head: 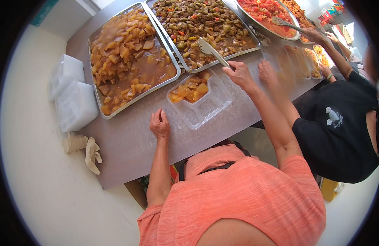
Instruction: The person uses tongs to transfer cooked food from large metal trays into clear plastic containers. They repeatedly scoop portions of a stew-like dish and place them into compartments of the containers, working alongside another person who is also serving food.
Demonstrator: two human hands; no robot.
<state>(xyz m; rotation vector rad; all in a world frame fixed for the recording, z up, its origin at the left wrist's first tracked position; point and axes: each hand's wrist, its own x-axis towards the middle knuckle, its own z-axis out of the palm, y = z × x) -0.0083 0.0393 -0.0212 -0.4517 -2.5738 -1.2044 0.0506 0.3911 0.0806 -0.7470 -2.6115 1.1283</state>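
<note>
My right hand (241, 75) grips the handle of metal serving tongs (218, 57). Their scalloped head touches the food at the near edge of a metal tray of green vegetable and meat stew (201, 24). On the table, fingers curled and nothing visible in them, rests my left hand (160, 123). Between my hands lies a clear plastic compartment box (208, 112). One far compartment holds braised chunks (191, 89) in brown sauce; the compartments nearer me are bare. Left of it stands a metal tray of similar chunks in brown sauce (128, 55).
Stacked plastic boxes (77, 106) stand at the table's left edge, with crumpled brown paper (92, 155) nearby. At right, a co-worker in black (337, 129) holds a serving utensil (285, 23) over a red tomato dish (266, 13). Filled boxes (297, 61) sit beyond.
</note>
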